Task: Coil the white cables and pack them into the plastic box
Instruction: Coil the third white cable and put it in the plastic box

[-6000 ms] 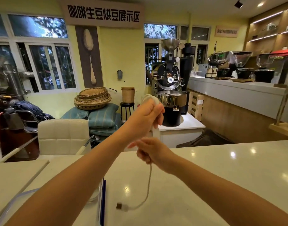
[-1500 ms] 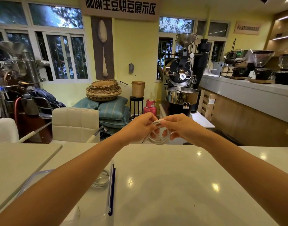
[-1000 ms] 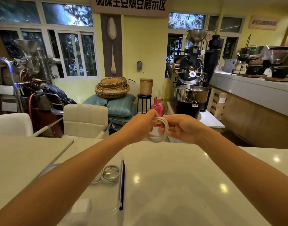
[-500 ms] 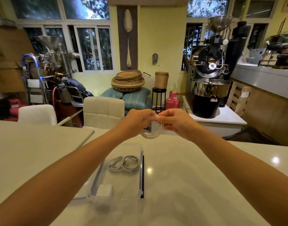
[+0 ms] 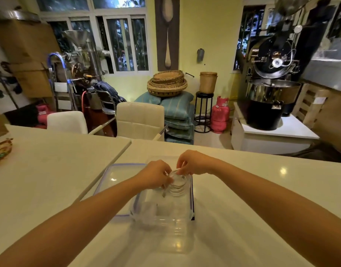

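Note:
A clear plastic box (image 5: 163, 222) stands on the white table in front of me. Both hands hold a coiled white cable (image 5: 177, 181) low over the box's far end. My left hand (image 5: 156, 175) pinches the coil's left side, and my right hand (image 5: 192, 163) pinches its far right edge. A short cable end hangs down beside my left fingers. A white charger block (image 5: 148, 209) lies inside the box near its left wall. Other coils in the box are blurred beneath the held one.
The box's clear lid (image 5: 115, 182) with a blue rim lies flat to the left of the box. A woven basket (image 5: 0, 151) sits at the table's far left edge. Two white chairs (image 5: 139, 120) stand behind the table.
Both hands have lowered the coiled cable from chest height down to the box. The view has tilted down, so the box sits in the middle.

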